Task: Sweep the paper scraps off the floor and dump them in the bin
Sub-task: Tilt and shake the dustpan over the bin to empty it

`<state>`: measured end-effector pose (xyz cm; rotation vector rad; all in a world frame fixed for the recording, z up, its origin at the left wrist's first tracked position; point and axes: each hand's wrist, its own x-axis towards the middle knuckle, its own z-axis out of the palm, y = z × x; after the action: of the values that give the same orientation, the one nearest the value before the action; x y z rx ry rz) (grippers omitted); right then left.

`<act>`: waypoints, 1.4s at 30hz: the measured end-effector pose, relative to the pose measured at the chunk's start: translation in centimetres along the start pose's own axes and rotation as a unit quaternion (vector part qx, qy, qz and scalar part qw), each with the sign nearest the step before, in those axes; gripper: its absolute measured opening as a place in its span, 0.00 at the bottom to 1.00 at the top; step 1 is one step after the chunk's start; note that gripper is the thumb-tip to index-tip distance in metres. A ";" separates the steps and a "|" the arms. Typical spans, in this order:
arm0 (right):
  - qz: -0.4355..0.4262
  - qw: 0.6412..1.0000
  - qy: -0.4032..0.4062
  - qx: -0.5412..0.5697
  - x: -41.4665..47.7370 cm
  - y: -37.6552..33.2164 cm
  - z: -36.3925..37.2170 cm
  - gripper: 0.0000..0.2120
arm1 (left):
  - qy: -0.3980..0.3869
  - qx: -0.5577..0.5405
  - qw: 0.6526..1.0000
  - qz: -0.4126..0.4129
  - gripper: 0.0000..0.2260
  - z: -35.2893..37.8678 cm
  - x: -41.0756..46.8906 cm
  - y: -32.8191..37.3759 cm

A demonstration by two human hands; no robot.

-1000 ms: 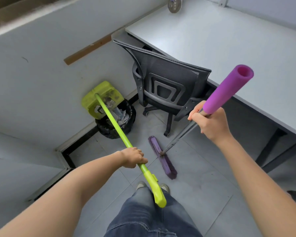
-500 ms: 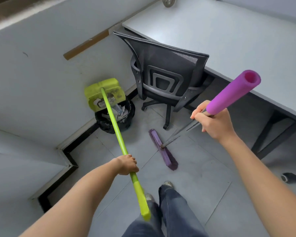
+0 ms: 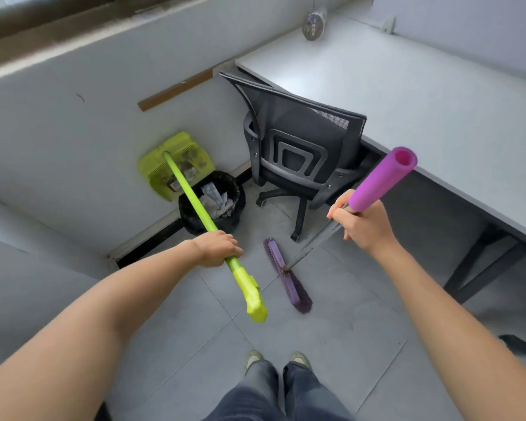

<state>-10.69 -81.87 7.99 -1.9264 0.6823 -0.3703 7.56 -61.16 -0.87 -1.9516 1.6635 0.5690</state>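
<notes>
My left hand [image 3: 217,249] grips the long handle of a lime-green dustpan [image 3: 173,165]. The pan is raised and tipped against the wall, just above and left of a black bin [image 3: 211,208]. White and grey paper scraps [image 3: 214,199] lie inside the bin. My right hand [image 3: 362,221] holds a broom by its shaft, just below the purple foam grip [image 3: 383,179]. The purple broom head [image 3: 287,276] rests on the grey floor tiles between my hands.
A black mesh office chair [image 3: 301,147] stands right of the bin, tucked at a grey desk [image 3: 422,95]. A round object [image 3: 313,22] sits at the desk's far end. White wall and a dark baseboard [image 3: 152,241] run along the left. My feet [image 3: 277,360] are below.
The green handle has slid away from me through my left hand, which now holds it nearer its end. The broom head stays on the floor; the view shifted.
</notes>
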 end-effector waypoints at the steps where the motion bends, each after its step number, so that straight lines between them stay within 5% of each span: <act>1: -0.003 1.000 -0.004 -0.006 0.0 0.0 0.1 0.05 | 0.013 -0.013 1.000 -0.009 0.14 -0.5 -0.6 -0.1; 10: -0.029 0.998 -0.046 -0.022 0.6 -0.5 1.5 0.05 | 0.193 -0.222 0.951 -0.094 0.08 -3.1 -5.8 -1.1; 14: -0.042 0.996 -0.072 -0.038 1.0 -0.9 2.0 0.05 | 0.314 -0.434 0.832 -0.145 0.23 -3.8 -8.9 -1.3; 18: -0.059 0.991 -0.100 -0.062 1.3 -1.5 2.8 0.06 | 0.367 -0.513 0.725 -0.278 0.09 -5.3 -11.2 -0.8; 27: -0.115 0.967 -0.189 -0.127 1.3 -3.5 5.9 0.07 | 0.592 -0.623 0.442 -0.257 0.11 -3.0 -21.0 -0.7; 35: -0.166 0.914 -0.322 -0.181 0.5 -6.9 11.4 0.03 | 0.620 -0.624 0.296 -0.372 0.28 4.1 -26.8 1.9; 42: -0.210 0.874 -0.381 -0.219 -0.3 -9.3 15.9 0.02 | 0.631 -0.610 0.209 -0.431 0.25 7.3 -28.8 3.3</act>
<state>0.29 -67.12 9.41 -2.4079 -0.2080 0.3263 -0.31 -34.76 10.73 1.5747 0.3338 0.3283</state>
